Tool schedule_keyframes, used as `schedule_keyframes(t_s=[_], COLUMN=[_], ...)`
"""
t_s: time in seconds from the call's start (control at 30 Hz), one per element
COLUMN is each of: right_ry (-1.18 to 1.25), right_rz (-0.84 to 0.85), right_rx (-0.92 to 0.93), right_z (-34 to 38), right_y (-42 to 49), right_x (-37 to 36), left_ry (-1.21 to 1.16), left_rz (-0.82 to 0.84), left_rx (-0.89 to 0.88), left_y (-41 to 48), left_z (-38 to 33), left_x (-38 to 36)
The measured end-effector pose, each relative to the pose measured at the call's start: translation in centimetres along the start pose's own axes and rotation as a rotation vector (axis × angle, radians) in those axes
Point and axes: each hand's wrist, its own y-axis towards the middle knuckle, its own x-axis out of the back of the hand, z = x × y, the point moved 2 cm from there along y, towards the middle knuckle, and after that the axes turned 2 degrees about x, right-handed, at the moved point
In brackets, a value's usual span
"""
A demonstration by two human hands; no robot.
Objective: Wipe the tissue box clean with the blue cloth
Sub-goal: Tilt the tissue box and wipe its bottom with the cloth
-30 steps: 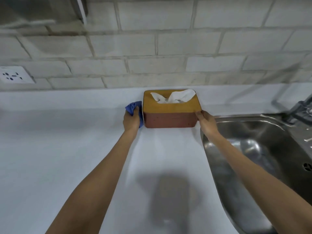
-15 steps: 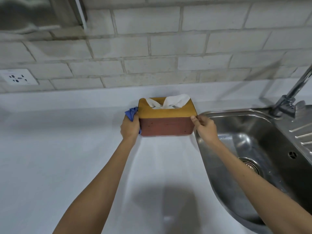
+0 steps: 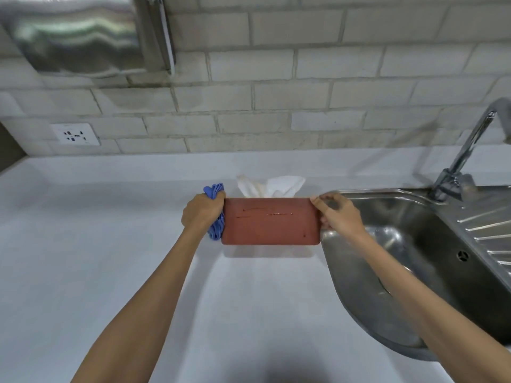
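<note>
The tissue box (image 3: 271, 221) is held up off the white counter (image 3: 110, 258), its reddish-brown face with thin smeared streaks turned toward me. White tissue (image 3: 272, 186) sticks up behind its top edge. My left hand (image 3: 203, 214) presses the bunched blue cloth (image 3: 217, 208) against the box's left end. On the other side, my right hand (image 3: 338, 215) pinches the box's right end with its fingertips. The box's yellow top is hidden.
A steel sink (image 3: 414, 258) with a drainboard lies right of the box, its tap (image 3: 467, 150) at the back right. A brick wall stands behind, with a socket (image 3: 75, 134) at left and a metal dispenser (image 3: 83, 34) above.
Both hands have lifted the box off the counter, brought it toward me and tipped it, so its yellow top no longer shows. The cloth stays at its left end.
</note>
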Motion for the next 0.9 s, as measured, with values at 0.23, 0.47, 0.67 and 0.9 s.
schedule_keyframes(t_s=[0.23,0.47,0.67,0.9], right_ry=[-0.037,-0.495,-0.401,-0.329], right_rz=[0.397,0.477,0.441,0.442], right_rx=[0.1,0.38,0.427,0.475], right_z=[-1.3,-1.6,-1.8,-1.4], right_y=[0.3,0.9,1.9,2.7], right_x=[1.2,0.4,-0.6,-0.7], left_ry=[-0.021,-0.122,-0.567,-0.447], left_rz=[0.006,-0.006,-0.13,-0.02], left_rx=[0.013,-0.031,-0.02,-0.5], left_y=[0.6,0.6,-1.5,-4.4], left_z=[-0.7,-0.4,2.1,0.9], left_x=[0.2,-0.2,-0.4,-3.2])
